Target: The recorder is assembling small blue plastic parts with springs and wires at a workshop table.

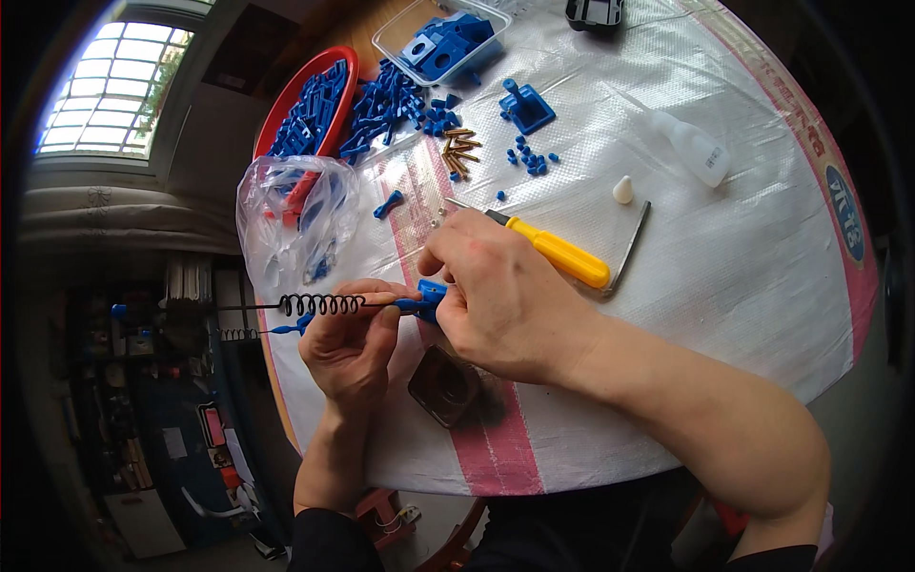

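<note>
My left hand (351, 345) is closed, with thumb and fingers pinching a slim blue stem joined to a black coiled wire (322, 304). The wire runs out to the left, past the table edge. Against the stem's right end is a small blue plastic piece (431, 292), gripped by the closed fingers of my right hand (505, 296), which hides part of it. A dark brown square block (444, 385) with a round recess lies just below my hands. Beside my right hand rests a yellow-handled screwdriver (562, 254), its shaft partly covered by the hand.
Blue parts fill a red basin (355, 71) and a clear tub (502, 40). Brass pins (459, 153), small blue caps (531, 160) and a blue square base (527, 108) lie farther off. A bent metal rod (633, 246), white cap (622, 190) and squeeze bottle (694, 149) are right.
</note>
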`<state>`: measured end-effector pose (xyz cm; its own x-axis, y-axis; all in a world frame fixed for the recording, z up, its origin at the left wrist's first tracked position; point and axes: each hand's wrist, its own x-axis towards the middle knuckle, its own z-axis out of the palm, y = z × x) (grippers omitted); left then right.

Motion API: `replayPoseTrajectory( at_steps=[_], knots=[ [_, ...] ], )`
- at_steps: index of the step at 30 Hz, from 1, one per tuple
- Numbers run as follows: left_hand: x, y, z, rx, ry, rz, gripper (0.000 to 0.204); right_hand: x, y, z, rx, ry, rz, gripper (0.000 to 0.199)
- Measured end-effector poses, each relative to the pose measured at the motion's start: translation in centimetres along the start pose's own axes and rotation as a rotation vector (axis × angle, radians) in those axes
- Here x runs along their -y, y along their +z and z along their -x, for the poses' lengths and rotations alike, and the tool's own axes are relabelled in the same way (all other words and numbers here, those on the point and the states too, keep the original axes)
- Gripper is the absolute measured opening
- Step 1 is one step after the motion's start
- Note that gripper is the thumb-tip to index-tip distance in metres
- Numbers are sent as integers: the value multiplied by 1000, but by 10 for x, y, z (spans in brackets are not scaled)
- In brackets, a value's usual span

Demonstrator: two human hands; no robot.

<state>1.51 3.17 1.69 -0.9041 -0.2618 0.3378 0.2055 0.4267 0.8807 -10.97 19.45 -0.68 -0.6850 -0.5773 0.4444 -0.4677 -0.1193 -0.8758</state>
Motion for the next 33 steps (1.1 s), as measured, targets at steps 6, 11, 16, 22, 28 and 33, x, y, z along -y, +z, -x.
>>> replayPoseTrajectory(
  at_steps=[6,11,16,22,28,33],
  knots=[
    [-1,2,0,-11,4,2,20,4,-3,1,202,-4,40,18],
    [3,0,1,-16,23,-14,20,4,-1,2,187,-46,87,19],
    [2,-1,0,-23,33,-42,22,4,2,1,170,-48,82,17],
    [2,2,1,-42,10,-9,21,6,1,0,156,-30,63,16],
    [2,-1,2,-40,-11,-9,21,7,2,-1,165,-19,53,17],
    [2,1,2,-46,-10,7,21,8,1,-1,164,-13,65,16]
  ],
)
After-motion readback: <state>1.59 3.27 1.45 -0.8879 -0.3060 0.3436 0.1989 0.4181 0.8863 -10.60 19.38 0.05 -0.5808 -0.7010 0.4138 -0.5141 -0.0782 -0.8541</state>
